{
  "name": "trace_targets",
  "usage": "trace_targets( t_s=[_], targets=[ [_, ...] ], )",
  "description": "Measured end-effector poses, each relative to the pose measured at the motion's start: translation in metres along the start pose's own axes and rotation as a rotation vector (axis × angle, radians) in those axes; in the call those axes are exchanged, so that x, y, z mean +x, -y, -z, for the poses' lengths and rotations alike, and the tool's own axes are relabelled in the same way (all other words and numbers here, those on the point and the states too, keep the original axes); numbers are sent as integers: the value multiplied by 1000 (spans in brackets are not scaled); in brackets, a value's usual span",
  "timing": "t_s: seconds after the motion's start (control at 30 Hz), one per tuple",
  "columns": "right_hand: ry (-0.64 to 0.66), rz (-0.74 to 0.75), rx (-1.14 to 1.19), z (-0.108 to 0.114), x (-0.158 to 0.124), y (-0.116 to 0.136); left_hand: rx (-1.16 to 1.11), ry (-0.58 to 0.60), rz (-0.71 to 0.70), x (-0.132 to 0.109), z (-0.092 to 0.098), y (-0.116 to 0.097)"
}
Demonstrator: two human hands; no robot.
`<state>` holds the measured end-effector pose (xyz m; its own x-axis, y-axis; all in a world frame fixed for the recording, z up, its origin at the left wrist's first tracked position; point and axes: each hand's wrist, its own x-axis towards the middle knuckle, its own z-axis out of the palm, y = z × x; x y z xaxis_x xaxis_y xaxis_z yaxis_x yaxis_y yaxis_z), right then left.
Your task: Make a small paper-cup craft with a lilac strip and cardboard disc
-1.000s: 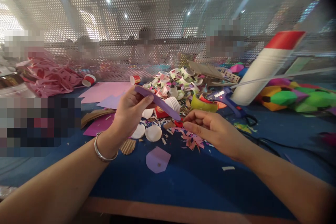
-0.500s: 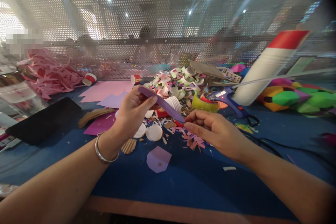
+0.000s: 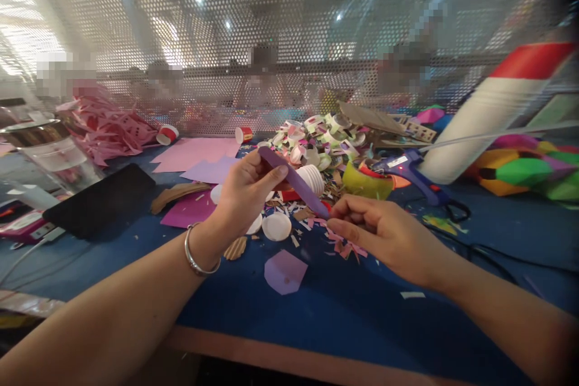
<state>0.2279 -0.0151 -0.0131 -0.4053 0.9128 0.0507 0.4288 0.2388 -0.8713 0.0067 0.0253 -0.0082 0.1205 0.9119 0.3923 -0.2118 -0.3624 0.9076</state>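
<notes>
Over tabletop (image 3: 344,319), well inside near edge (image 3: 253,350) — left hand (image 3: 242,190) pinching purple strip (image 3: 299,183), right hand (image 3: 380,232) pinching its end

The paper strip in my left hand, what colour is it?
The paper strip is purple; the head view shows it best, in the left hand.

The table (image 3: 335,329) has a blue top and a brownish front edge. Near that edge lies a many-sided purple paper (image 3: 286,271) (a small dark spot shows on it), with a white strip (image 3: 412,295) well apart to its right. Behind the paper are a ridged piece of cardboard (image 3: 236,248) and a white disc (image 3: 277,227). Pink scraps (image 3: 346,245) lie right of the disc; a black cord (image 3: 493,254) runs along the right side, and a magenta sheet (image 3: 186,211) lies toward the left.
</notes>
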Motion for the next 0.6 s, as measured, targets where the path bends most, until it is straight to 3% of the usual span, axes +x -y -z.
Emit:
trace_targets(
  t_s=[0.23, 0.43, 0.6],
  targets=[
    [-29, -7, 57, 0, -1, 1, 156, -101, -30, 5, 7, 2],
    [-154, -20, 227, -1, 3, -1, 39, 3, 36, -3, -3, 5],
    [-87, -14, 310, -4, 3, 0, -62, 93, 132, -21, -27, 0]
  ],
)
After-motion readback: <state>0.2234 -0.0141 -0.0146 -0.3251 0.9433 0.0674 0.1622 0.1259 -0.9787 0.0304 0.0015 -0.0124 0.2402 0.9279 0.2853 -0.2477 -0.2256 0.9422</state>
